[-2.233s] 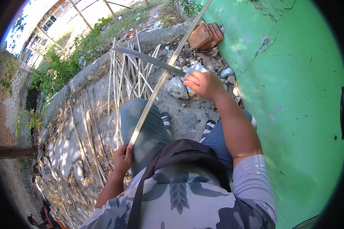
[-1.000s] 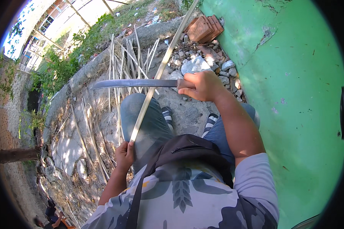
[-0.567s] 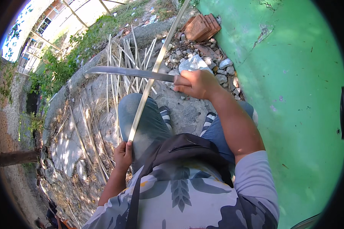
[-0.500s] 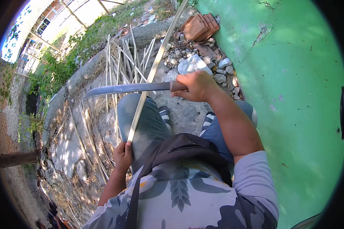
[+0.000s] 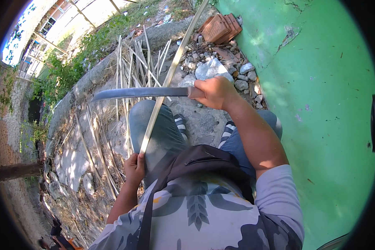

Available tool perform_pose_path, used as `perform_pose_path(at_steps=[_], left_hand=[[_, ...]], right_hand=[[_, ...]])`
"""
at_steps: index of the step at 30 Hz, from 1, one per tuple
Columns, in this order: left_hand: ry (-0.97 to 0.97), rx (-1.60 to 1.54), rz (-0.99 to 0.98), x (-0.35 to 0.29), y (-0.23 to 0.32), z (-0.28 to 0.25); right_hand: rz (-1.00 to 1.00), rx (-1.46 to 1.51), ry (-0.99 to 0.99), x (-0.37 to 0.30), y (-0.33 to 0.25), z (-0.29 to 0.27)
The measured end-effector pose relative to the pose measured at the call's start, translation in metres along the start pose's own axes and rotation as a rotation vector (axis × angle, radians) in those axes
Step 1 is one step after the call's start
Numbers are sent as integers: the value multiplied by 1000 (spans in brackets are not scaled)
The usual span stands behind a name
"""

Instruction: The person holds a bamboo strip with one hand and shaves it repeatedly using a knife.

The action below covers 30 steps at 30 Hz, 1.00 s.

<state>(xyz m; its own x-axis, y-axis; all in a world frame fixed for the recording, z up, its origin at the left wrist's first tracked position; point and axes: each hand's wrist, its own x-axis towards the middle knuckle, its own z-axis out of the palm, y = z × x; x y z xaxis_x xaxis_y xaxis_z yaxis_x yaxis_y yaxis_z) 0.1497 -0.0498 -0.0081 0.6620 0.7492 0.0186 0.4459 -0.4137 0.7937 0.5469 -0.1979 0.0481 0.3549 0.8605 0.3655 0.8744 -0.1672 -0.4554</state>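
My right hand (image 5: 218, 93) is closed round the brown handle of a machete (image 5: 141, 93), whose long grey blade points left above my knee. The blade lies across a long pale bamboo strip (image 5: 169, 77) and appears to touch it. The strip slants from beside my left knee up past the far edge of the picture. Its near end is pinched in my left hand (image 5: 134, 166), thumb on top, close to my left thigh. The far end of the strip is out of view.
Beyond my left knee lies a pile of split strips (image 5: 139, 62), with more long strips (image 5: 96, 146) on the stony ground. Rubble (image 5: 214, 70) and stacked clay tiles (image 5: 221, 29) stand ahead. A green wall or slab (image 5: 321, 104) fills the right side. A low stone ledge (image 5: 85, 83) curves along the left.
The machete and my right hand have shifted very slightly away from me along the strip. My left hand keeps its hold on the strip.
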Motion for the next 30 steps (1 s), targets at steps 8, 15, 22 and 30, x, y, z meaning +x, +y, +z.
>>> perform_pose_path(at_steps=[8, 15, 22, 30], left_hand=[[32, 40, 14, 2, 8, 4], [5, -18, -26, 0, -5, 1], [12, -9, -18, 0, 8, 1], [-11, 52, -35, 2, 4, -2]], right_hand=[[329, -10, 70, 2, 44, 11], [42, -48, -105, 1, 6, -2], [261, -22, -74, 7, 33, 2], [155, 26, -50, -1, 20, 0]])
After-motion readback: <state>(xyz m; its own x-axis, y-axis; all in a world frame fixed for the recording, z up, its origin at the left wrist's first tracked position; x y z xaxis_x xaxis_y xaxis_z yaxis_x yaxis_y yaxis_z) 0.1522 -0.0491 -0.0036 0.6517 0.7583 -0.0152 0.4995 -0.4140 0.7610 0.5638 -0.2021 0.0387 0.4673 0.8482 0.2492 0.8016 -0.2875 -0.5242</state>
